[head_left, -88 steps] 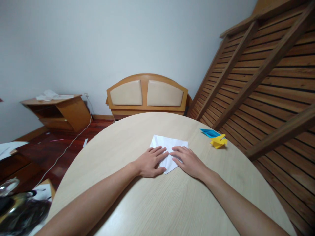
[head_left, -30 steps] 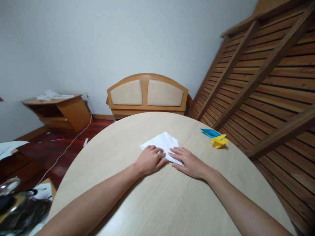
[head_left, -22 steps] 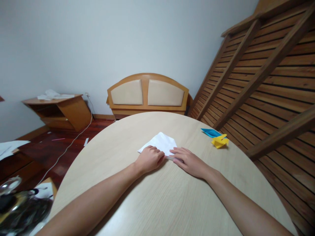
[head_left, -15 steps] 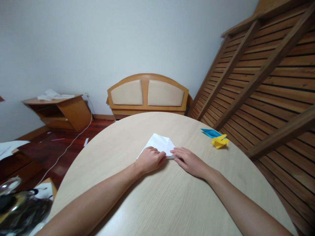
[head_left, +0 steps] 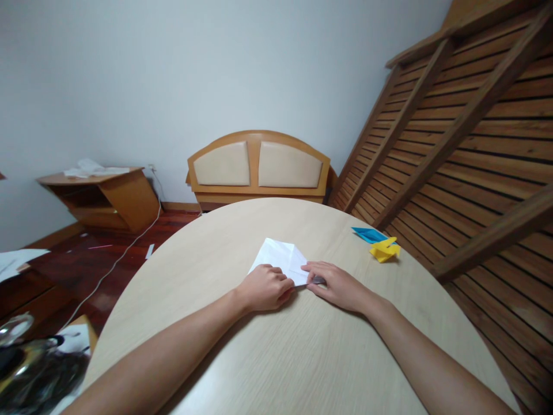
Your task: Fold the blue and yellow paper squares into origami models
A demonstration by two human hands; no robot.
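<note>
Folded white paper pressed on the counter by both hands.

The white paper (head_left: pixel 280 258) is laid flat near the middle of the round wooden counter (head_left: pixel 276 357); no writing or label can be read on it. Its near-left edge is covered by the left hand (head_left: pixel 264 287), fingers curled down onto it. Its near-right corner is pressed by the right hand (head_left: pixel 339 286), fingers extended flat. Well to the right of the paper, a blue folded piece (head_left: pixel 368 234) and a yellow folded piece (head_left: pixel 383 249) are seen, touching one another.
</note>
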